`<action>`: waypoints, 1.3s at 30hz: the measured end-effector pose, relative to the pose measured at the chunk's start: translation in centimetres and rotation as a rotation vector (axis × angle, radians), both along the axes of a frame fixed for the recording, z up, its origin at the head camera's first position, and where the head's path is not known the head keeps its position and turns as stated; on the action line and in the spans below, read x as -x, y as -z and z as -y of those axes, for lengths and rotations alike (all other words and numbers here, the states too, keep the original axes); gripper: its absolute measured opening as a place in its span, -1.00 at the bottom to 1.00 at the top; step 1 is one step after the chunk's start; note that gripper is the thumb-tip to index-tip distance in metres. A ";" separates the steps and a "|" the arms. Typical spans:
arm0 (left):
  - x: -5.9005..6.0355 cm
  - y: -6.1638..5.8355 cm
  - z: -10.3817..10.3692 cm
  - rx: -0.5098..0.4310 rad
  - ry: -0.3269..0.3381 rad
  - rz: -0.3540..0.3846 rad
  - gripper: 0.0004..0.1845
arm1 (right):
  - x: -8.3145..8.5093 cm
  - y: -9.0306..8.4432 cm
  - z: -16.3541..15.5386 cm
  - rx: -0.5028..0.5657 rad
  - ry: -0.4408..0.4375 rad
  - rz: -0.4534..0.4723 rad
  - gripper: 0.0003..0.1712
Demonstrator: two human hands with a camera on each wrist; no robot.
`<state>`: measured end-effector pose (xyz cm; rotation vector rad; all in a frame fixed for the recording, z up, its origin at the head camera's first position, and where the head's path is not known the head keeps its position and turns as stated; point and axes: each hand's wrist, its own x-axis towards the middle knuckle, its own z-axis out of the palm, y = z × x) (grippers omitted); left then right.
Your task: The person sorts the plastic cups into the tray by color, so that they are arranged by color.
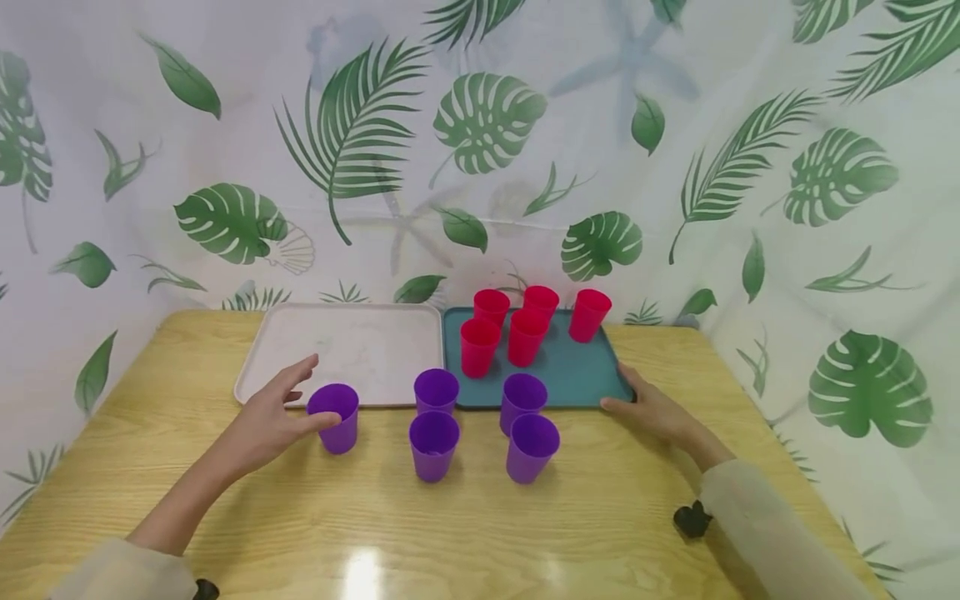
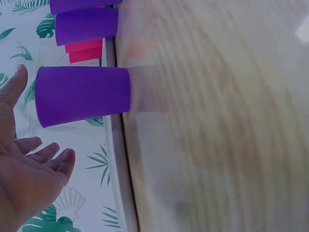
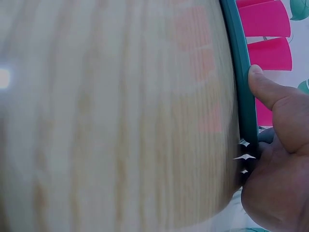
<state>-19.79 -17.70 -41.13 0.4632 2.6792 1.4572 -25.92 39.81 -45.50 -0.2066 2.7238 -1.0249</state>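
Observation:
My left hand (image 1: 264, 421) is beside the leftmost purple cup (image 1: 343, 427), its thumb in front of the cup in the head view. In the left wrist view a gap shows between the spread fingers (image 2: 60, 162) and that upright cup (image 2: 82, 94). At the front right corner of the teal tray (image 1: 573, 379), my right hand (image 1: 656, 408) grips the rim. Its thumb (image 3: 265, 87) lies on the tray's edge (image 3: 245, 96) in the right wrist view, while the other fingers are partly hidden at the corner. Several red cups (image 1: 480, 350) stand upright on this tray.
A white tray (image 1: 375, 354) lies left of the teal one, their sides meeting. More purple cups (image 1: 433, 450) (image 1: 531, 450) stand on the wooden table (image 1: 420, 533) in front of the trays. Behind the table hangs a leaf-patterned cloth (image 1: 480, 225).

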 end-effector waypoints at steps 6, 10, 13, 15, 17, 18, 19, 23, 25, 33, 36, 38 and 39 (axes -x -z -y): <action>-0.2 0.5 -0.4 0.001 0.016 -0.023 0.00 | 0.0 0.1 0.1 -0.016 -0.003 0.012 0.11; -0.3 0.8 -0.5 -0.003 0.018 -0.030 -0.03 | 0.1 0.0 0.1 -0.009 -0.013 0.008 0.10; -0.3 1.1 -0.5 -0.003 0.023 -0.019 -0.05 | 0.2 -0.1 0.1 -0.001 -0.020 -0.003 0.09; -0.3 1.3 -0.6 -0.008 0.032 -0.009 -0.06 | 0.2 -0.1 0.2 0.007 -0.024 -0.007 0.09; -0.3 1.5 -0.8 -0.008 0.032 -0.008 -0.09 | 0.2 -0.1 0.2 0.007 -0.028 -0.010 0.10; -0.3 1.6 -0.8 -0.010 0.031 -0.009 -0.11 | 0.2 -0.1 0.2 0.009 -0.027 -0.010 0.10; -0.4 1.6 -0.9 -0.016 0.031 -0.011 -0.13 | 0.2 -0.1 0.2 0.009 -0.022 -0.011 0.10; -0.4 1.6 -1.1 -0.035 0.032 -0.016 -0.18 | 0.2 0.0 0.2 0.003 -0.014 -0.011 0.10; -0.6 1.4 -1.2 -0.042 0.041 -0.017 -0.18 | 0.2 0.0 0.2 -0.002 -0.007 -0.008 0.09; -0.9 -0.1 -1.4 -0.101 0.065 -0.018 -0.19 | 0.3 0.2 -0.1 -0.021 -0.002 0.008 0.11; -0.6 -1.1 -1.3 -0.122 0.054 -0.013 -0.18 | 0.3 0.3 -0.2 -0.018 -0.001 0.010 0.11; -0.2 -1.7 -1.2 -0.123 0.042 -0.010 -0.17 | 0.4 0.4 -0.3 -0.016 -0.002 0.010 0.12; 0.0 -2.0 -1.2 -0.125 0.038 -0.010 -0.16 | 0.4 0.4 -0.3 -0.014 -0.004 0.010 0.12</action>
